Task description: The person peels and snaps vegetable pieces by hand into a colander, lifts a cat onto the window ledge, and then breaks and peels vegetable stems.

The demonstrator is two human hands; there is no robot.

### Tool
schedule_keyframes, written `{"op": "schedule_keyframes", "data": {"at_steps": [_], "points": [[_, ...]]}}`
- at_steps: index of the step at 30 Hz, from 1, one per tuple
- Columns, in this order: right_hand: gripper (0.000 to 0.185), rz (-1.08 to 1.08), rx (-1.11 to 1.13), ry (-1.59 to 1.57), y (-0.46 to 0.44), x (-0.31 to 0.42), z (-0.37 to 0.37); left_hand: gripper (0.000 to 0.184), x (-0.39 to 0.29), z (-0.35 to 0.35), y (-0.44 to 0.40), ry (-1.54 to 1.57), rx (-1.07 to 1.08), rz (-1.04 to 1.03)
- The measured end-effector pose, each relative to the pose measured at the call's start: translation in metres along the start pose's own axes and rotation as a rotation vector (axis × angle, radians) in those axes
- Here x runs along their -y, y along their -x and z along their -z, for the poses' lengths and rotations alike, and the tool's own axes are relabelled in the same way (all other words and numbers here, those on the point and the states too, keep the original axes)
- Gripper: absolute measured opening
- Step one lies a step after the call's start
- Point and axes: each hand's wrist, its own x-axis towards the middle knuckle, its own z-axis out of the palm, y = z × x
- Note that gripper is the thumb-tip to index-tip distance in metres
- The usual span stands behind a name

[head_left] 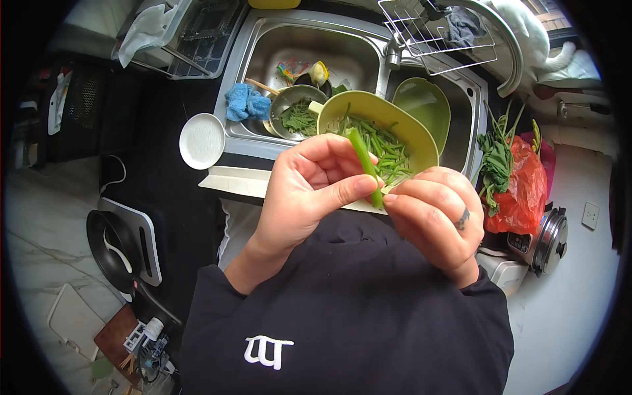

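Note:
A thick green vegetable stem (362, 155) is pinched between the thumb and fingers of my left hand (296, 187). At the stem's lower end, the fingertips of my right hand (440, 214) are closed on it, partly hiding that end. Just beyond both hands sits a yellow-green basin (416, 122) with many short cut stem pieces (388, 153) inside. To its left in the sink, a metal bowl or strainer (284, 105) contains green leaves and trimmings (299, 120).
The steel sink (263, 38) holds a green lid-like dish (424, 108). A blue cloth (247, 103) and a white plate (202, 141) are at the left. Right are leafy greens (497, 158), a red bag (520, 191) and a cooker (550, 240). A black pan (108, 253) lies lower left.

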Motion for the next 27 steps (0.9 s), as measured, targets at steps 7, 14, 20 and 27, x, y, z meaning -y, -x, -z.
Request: {"op": "schedule_keyframes", "data": {"at_steps": [7,14,20,27], "points": [[0.024,0.008,0.015,-0.001,-0.0011,-0.0008,0.0012,0.028,0.0019,0.0004,-0.0006,0.042,-0.002,0.01],[0.024,0.008,-0.003,0.009,-0.0007,0.0008,0.0003,0.027,0.0027,-0.0003,-0.0012,0.049,0.012,0.015],[0.024,-0.001,0.006,-0.007,-0.0005,0.0009,0.0016,0.026,0.0013,-0.0017,-0.0005,0.046,0.005,0.014],[0.026,-0.099,0.029,0.013,-0.0014,0.0073,0.0021,0.024,0.0021,-0.0035,-0.0011,0.005,0.027,-0.005]]}}
